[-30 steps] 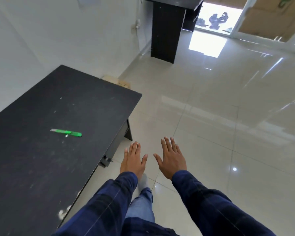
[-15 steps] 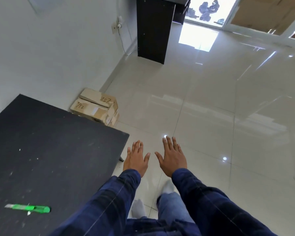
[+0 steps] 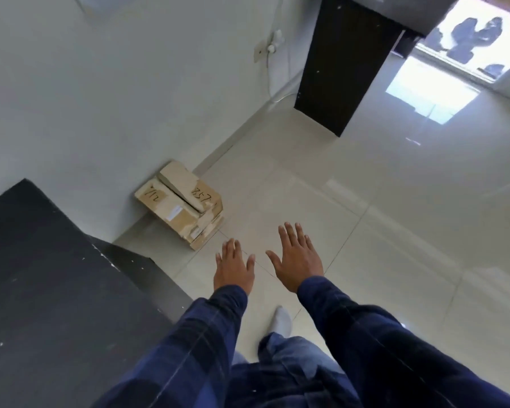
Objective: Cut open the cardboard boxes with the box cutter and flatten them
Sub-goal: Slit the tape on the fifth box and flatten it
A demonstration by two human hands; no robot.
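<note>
Cardboard boxes (image 3: 180,206) seen stacked, uncut, by wall. Left hand (image 3: 233,267), right hand (image 3: 296,260) held flat, nothing grasped. Cutter not seen.

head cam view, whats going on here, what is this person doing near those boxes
A person stands on the tiled floor beside a black table, with the left hand and right hand held out flat, open and empty. A small stack of cardboard boxes sits on the floor by the wall, just ahead of the hands, untouched. No box cutter is in view, so no cutting is under way.
</note>
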